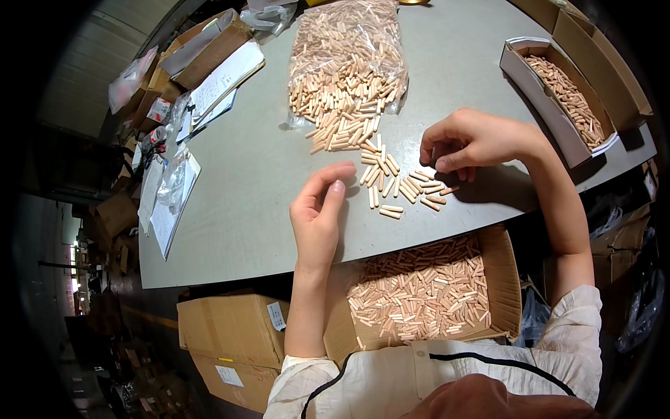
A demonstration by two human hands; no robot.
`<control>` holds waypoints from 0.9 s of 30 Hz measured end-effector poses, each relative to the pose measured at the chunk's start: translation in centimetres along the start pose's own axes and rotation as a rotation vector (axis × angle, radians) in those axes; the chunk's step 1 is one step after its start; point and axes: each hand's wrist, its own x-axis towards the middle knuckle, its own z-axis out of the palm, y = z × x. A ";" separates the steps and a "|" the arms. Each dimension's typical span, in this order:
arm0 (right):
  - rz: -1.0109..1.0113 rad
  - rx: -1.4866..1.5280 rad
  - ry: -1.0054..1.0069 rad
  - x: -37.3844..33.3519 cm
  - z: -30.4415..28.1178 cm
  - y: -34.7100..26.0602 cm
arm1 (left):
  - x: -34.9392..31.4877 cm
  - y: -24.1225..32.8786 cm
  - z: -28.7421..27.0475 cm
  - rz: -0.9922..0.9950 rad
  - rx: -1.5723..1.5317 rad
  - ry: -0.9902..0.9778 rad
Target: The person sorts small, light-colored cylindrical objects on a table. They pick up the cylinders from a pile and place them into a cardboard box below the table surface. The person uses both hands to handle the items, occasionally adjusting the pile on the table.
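Small wooden dowels (pixel 373 171) lie loose on the grey table, spilling from the mouth of a clear plastic bag (pixel 349 42) full of them. My left hand (pixel 317 216) is open at the left edge of the loose dowels, palm turned inward, with index finger and thumb apart. On the other side, my right hand (pixel 481 143) hovers just above the dowels at the right edge. Its fingers curl toward the thumb, and what they hold, if anything, is hidden. Below the table edge, a cardboard box (pixel 501 279) in front of me contains many more dowels.
A long open box (pixel 530 87) of dowels stands at the right of the grey table (pixel 230 202). Papers on clipboards (pixel 227 80) and plastic bags line the left edge. A closed carton (pixel 230 328) sits below at the left, and an open cardboard box (pixel 202 49) at the far left.
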 end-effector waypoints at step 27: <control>-0.470 -0.747 0.248 -0.6 3.3 -0.8 | 0.0 -0.2 0.2 0.004 0.059 0.006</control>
